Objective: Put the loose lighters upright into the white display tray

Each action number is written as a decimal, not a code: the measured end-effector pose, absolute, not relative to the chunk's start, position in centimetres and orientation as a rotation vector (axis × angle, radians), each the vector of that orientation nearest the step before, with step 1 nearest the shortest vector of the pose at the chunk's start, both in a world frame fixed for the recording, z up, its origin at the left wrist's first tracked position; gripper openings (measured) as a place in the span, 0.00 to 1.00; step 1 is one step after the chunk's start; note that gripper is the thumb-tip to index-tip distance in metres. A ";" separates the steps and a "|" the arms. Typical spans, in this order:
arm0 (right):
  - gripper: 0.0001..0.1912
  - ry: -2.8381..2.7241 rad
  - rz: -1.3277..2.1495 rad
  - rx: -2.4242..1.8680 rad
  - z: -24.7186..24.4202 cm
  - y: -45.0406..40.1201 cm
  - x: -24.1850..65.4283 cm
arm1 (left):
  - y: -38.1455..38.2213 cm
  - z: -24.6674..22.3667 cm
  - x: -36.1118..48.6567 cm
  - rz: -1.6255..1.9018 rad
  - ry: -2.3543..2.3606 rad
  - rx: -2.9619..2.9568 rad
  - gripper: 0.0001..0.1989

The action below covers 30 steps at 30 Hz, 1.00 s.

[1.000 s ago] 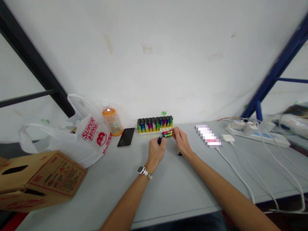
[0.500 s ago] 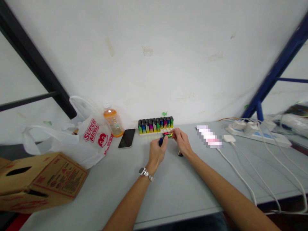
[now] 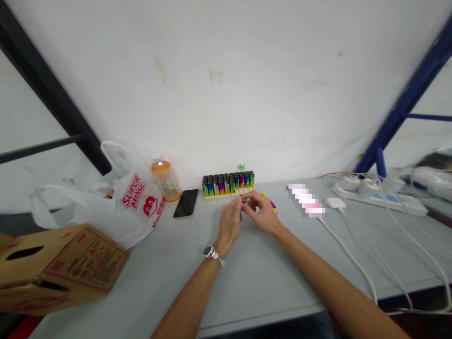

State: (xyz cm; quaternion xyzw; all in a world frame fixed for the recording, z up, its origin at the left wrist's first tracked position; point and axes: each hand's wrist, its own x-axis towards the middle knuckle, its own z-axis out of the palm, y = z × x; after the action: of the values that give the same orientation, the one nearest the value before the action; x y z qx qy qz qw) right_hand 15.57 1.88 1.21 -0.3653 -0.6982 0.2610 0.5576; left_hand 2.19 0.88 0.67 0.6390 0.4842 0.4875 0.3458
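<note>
Against the wall stands a white tray (image 3: pixel 215 197) holding rows of upright, brightly coloured lighters (image 3: pixel 226 184) with black tops. Just in front of its right end, my two hands meet at the fingertips. My left hand (image 3: pixel 230 222), with a watch on its wrist, is closed around a lighter that is mostly hidden by the fingers; a dark sliver shows. My right hand (image 3: pixel 263 214) is closed in a pinch against the left fingertips, and what it grips is mostly covered. Behind the right hand, loose yellow and purple lighters (image 3: pixel 274 205) lie on the table, partly hidden.
To the left are a black phone (image 3: pixel 186 203), an orange drink bottle (image 3: pixel 166 181), a white plastic bag (image 3: pixel 130 207) and a cardboard box (image 3: pixel 84 263). On the right lie a blurred-out phone (image 3: pixel 306 200), a white charger (image 3: pixel 336 203), cables and a power strip (image 3: pixel 381 197).
My right hand has shifted slightly nearer, and its fingers now meet my left fingertips. The blue lighter visible in my left hand is now mostly covered. Loose lighters show to the right.
</note>
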 end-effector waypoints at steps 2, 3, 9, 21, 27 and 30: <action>0.13 -1.640 0.674 -0.847 1.1 1.8 15.3 | 0.9 0.3 2.3 1.267 1.224 1.648 0.33; 0.13 -1.616 0.720 -0.842 0.9 1.9 15.2 | 1.0 0.2 2.4 1.265 1.205 1.634 0.33; 0.16 -1.398 0.780 -0.850 1.0 3.6 15.9 | 1.7 0.0 2.2 1.368 1.247 1.586 0.25; 0.05 -1.855 0.214 -0.972 2.0 12.6 16.3 | 2.7 -1.3 1.5 0.639 1.392 2.664 0.28; 0.05 -1.884 0.205 -0.996 1.6 14.0 15.9 | 2.8 -1.6 1.5 0.581 1.412 2.688 0.26; 0.04 -1.908 0.229 -1.012 1.8 14.3 15.9 | 2.9 -1.6 1.5 0.624 1.433 2.689 0.25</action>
State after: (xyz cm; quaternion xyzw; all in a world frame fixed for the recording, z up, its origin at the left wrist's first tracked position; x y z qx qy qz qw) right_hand 15.85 14.27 1.82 -0.4124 -0.7773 0.0934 0.4659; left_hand 1.45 2.95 -1.63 0.8645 0.4606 0.2007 0.0156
